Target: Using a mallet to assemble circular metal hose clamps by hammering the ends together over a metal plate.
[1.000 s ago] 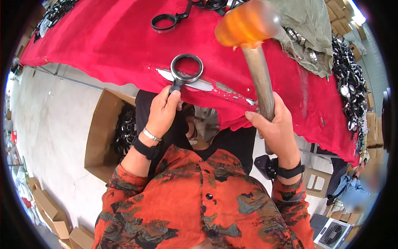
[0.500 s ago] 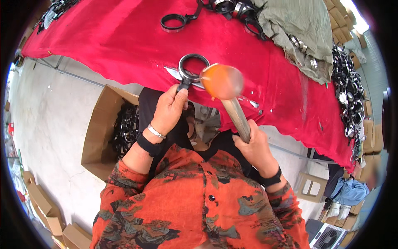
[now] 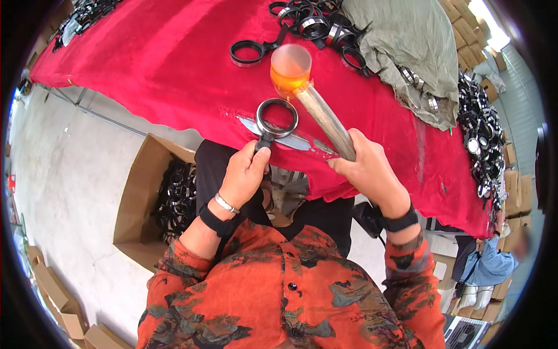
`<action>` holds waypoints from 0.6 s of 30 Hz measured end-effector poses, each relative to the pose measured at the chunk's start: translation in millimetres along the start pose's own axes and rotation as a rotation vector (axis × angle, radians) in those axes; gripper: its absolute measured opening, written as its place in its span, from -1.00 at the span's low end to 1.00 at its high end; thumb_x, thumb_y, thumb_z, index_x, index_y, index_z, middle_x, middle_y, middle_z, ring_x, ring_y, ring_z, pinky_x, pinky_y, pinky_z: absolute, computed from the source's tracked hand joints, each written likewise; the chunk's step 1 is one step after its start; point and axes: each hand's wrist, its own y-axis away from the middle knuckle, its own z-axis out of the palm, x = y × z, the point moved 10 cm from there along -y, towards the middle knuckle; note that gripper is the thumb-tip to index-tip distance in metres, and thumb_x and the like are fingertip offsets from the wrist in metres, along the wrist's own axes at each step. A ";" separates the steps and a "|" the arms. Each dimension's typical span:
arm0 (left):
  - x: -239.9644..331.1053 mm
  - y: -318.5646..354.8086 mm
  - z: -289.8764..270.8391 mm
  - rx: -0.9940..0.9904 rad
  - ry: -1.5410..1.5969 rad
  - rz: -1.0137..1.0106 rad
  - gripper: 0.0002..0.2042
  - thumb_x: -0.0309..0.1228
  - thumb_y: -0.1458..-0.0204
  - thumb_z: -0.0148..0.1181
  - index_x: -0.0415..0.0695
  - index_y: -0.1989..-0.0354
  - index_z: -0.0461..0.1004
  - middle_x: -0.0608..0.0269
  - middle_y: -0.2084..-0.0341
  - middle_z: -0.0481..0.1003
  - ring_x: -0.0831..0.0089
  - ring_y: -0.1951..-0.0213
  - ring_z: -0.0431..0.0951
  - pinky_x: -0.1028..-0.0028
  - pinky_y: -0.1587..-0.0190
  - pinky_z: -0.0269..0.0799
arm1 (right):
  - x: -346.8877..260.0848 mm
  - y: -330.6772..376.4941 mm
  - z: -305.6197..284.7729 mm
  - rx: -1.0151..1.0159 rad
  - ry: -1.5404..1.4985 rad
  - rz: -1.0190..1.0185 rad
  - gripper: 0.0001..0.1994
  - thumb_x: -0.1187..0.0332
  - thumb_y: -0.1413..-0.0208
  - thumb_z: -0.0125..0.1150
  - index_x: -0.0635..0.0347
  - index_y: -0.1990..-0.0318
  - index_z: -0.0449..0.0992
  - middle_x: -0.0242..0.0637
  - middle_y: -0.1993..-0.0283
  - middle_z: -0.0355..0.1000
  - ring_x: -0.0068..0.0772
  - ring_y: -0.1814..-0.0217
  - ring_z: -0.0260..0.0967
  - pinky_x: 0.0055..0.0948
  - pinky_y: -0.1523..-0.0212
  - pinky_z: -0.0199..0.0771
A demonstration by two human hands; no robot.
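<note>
A wide surface (image 3: 145, 64) draped in red cloth fills the far half of the scene, its near edge running from upper left down to the right. On its far right lies a crumpled grey-green cloth (image 3: 407, 52), with a heap of dark ring clamps (image 3: 317, 23) just left of it and more of them strung along the right edge (image 3: 479, 134). A single black ring clamp (image 3: 250, 52) lies alone on the cloth left of the mallet head. Below the surface on the left stands an open cardboard box (image 3: 136, 198) holding further dark rings (image 3: 174, 198). The person's right hand (image 3: 369, 171) has its grip wrapped tight round the wooden handle of a mallet (image 3: 322, 116), fingers closed fully about the shaft near its lower end; the orange translucent mallet head (image 3: 289, 72) hangs above the cloth, farther away than the ring and just right of it. The left hand (image 3: 247, 174) pinches the short stem of a metal ring clamp (image 3: 277, 118) between thumb and fingers, grip clamped on it at the surface's near edge. The ring rests on a flat pale metal strip (image 3: 296, 141) lying on the red cloth, between the two hands.
</note>
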 end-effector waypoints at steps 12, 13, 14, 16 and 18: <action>3.8 0.9 2.1 -0.050 -0.027 -0.034 -0.71 -0.23 -0.24 -0.06 -0.20 0.41 0.34 0.37 0.62 0.38 0.58 0.52 0.37 0.54 0.40 0.30 | -29.7 -8.5 -15.6 0.090 0.124 -0.041 -0.68 0.42 0.11 0.18 0.39 0.22 0.27 0.26 0.44 0.37 0.31 0.27 0.37 -0.06 0.34 0.38; 9.0 0.0 2.9 -0.057 -0.051 -0.015 -0.71 -0.23 -0.24 -0.06 -0.20 0.41 0.35 0.37 0.62 0.38 0.58 0.51 0.37 0.54 0.40 0.30 | -27.2 -0.5 -12.1 0.087 0.124 -0.036 -0.68 0.42 0.11 0.18 0.39 0.22 0.27 0.26 0.44 0.37 0.31 0.27 0.37 -0.06 0.34 0.38; 11.9 0.8 3.8 -0.063 -0.076 0.003 -0.72 -0.24 -0.24 -0.06 -0.21 0.40 0.35 0.37 0.62 0.38 0.58 0.51 0.38 0.55 0.39 0.30 | -23.6 7.7 -12.2 0.128 0.082 -0.027 -0.68 0.42 0.11 0.18 0.39 0.22 0.27 0.26 0.43 0.37 0.31 0.27 0.37 -0.05 0.34 0.37; 7.8 -1.7 6.3 -0.042 -0.048 0.036 -0.72 -0.24 -0.22 -0.03 -0.20 0.43 0.33 0.32 0.67 0.38 0.51 0.57 0.39 0.50 0.45 0.30 | 1.5 13.0 0.7 0.135 0.111 -0.030 -0.68 0.40 0.09 0.18 0.39 0.22 0.26 0.25 0.46 0.35 0.33 0.30 0.35 -0.07 0.36 0.36; 9.9 -2.9 4.6 -0.019 -0.022 0.065 -0.71 -0.24 -0.20 -0.01 -0.20 0.45 0.32 0.26 0.72 0.37 0.44 0.62 0.40 0.44 0.51 0.30 | 16.9 10.3 3.3 0.144 0.086 -0.026 -0.67 0.38 0.09 0.21 0.38 0.22 0.28 0.11 0.51 0.36 0.12 0.47 0.41 -0.19 0.46 0.39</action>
